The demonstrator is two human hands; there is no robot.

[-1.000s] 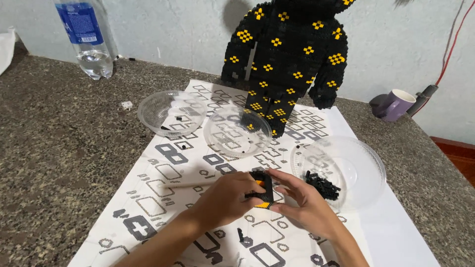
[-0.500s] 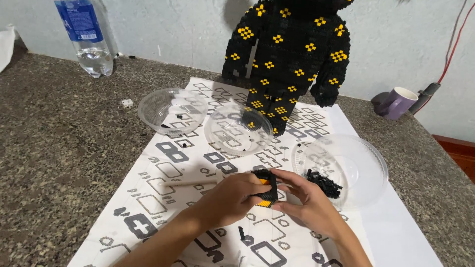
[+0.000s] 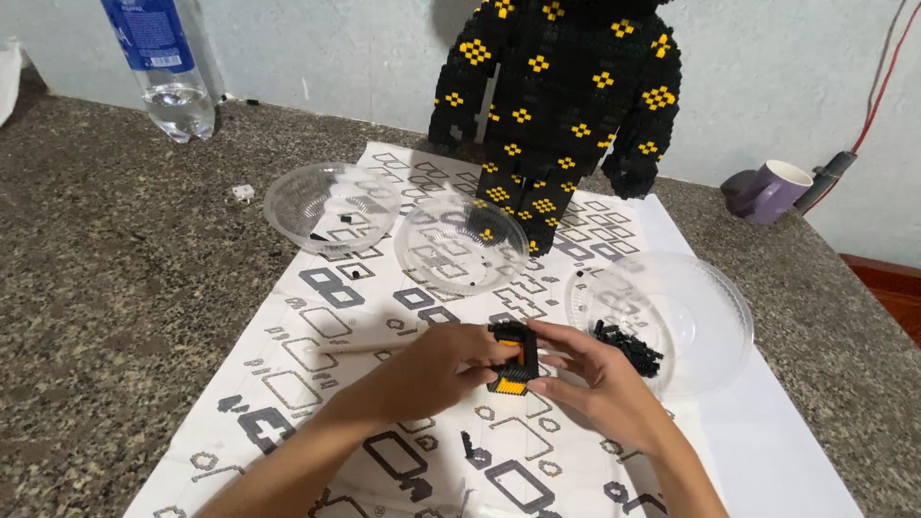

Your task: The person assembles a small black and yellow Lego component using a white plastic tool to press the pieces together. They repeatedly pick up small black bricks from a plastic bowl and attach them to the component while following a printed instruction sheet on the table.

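Stone countertop (image 3: 106, 317) carries a patterned paper sheet (image 3: 317, 374), a black-and-yellow block figure (image 3: 561, 105), and three clear plastic bowls, the largest (image 3: 715, 317) holding black bricks (image 3: 628, 347). Left hand (image 3: 432, 369) and right hand (image 3: 595, 384) both pinch a small black-and-orange block assembly (image 3: 515, 360), apparently just above the sheet.

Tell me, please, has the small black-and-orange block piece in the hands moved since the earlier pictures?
No. The block piece sits just left of the clear bowl of black bricks, as before, held between the left hand and right hand.
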